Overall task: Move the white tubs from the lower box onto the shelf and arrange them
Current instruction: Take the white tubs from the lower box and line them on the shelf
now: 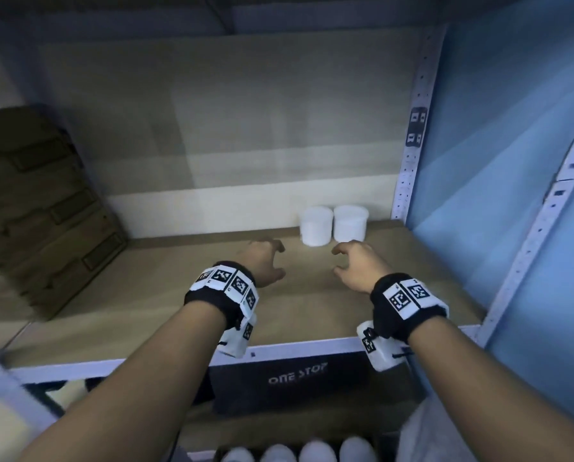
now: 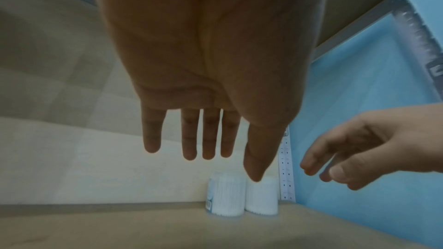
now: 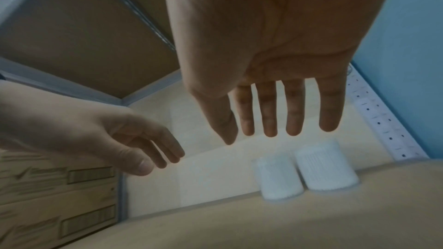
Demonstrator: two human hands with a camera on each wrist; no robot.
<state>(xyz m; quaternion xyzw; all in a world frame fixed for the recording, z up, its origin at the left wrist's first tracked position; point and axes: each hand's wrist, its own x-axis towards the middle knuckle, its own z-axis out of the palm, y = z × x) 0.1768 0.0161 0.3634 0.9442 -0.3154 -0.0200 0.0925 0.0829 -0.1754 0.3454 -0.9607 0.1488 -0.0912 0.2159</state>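
Both hands hover empty above the shelf (image 1: 119,315), fingers loosely spread and gripping nothing: the left hand (image 1: 262,261) and the right hand (image 1: 359,265) sit side by side, apart from each other and short of the two white tubs (image 1: 334,225) standing just beyond their fingertips, toward the back right corner. The pair stands upright, touching or nearly so, the right tub close beside the perforated upright (image 1: 412,155). The step in hand looks to be the gap between placements, with two tubs set and neither hand carrying one. More tubs in the lower box (image 1: 299,453) show as a row of rounded white tops below the wrists, under the shelf edge; the next move likely calls for drawing both hands back and down to take one each. The tubs are plain, white, cylindrical and faintly ribbed, one with a small printed label. A stack of brown cartons (image 1: 45,211) stands well to the left of the left hand.
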